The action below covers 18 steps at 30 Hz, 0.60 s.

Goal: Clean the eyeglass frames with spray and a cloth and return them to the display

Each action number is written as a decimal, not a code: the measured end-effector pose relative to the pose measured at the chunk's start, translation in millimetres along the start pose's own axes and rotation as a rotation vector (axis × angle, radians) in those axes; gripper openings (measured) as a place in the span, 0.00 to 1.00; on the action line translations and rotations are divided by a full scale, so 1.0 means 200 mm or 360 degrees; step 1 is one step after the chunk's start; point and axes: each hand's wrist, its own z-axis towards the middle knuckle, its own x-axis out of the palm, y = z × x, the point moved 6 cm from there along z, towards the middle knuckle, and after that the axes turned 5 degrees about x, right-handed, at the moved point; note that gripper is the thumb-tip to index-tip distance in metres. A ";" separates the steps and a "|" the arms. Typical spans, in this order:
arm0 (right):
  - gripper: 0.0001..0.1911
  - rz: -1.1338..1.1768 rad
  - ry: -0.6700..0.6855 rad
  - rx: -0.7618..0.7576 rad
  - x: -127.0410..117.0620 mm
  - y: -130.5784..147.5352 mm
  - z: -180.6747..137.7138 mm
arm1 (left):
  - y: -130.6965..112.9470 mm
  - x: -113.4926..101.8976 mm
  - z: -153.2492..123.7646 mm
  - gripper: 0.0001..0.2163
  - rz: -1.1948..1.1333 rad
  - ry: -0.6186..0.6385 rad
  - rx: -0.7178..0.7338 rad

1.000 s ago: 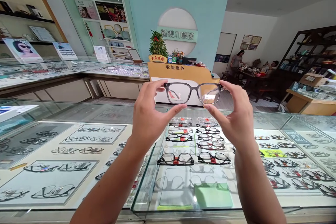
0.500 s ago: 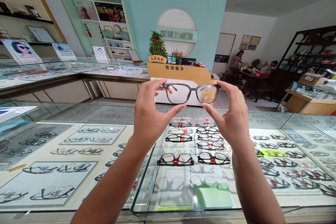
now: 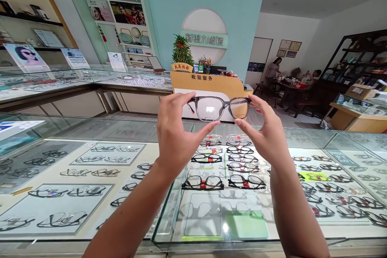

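Note:
A pair of eyeglasses (image 3: 224, 104) with a dark grey, partly see-through frame is held up in the air above the glass display case. My left hand (image 3: 178, 125) pinches its left end, fingertips at the upper corner and thumb under the left lens. At the other end, my right hand (image 3: 263, 129) grips the upper corner with its fingers, the thumb beneath the right lens. Small print shows low on the lenses. The frame is turned slightly, so its left side looks nearer. Its temples are mostly hidden.
Below the hands, a glass display case (image 3: 169, 225) holds rows of eyeglasses, some with red tags, and a green card (image 3: 246, 224). More frames lie on trays (image 3: 69, 229) at left. Behind stands a cashier counter (image 3: 208, 82) with a plant (image 3: 182, 50). Two people are at a far table (image 3: 290, 84).
The eyeglasses have turned a little, the left end coming nearer and the right end going back. Both hands have moved with them, still gripping the two ends.

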 end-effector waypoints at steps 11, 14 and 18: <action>0.35 0.0038 0.0051 0.0022 0.03 -0.03 0.01 | -0.02 0.00 -0.02 0.35 0.0042 -0.0005 0.0018; 0.35 0.0043 0.0067 0.0024 0.03 -0.03 0.01 | -0.02 0.00 -0.02 0.35 0.0037 -0.0012 0.0022; 0.35 0.0057 0.0075 0.0027 0.04 -0.03 0.01 | -0.03 0.00 -0.01 0.34 0.0026 -0.0008 0.0018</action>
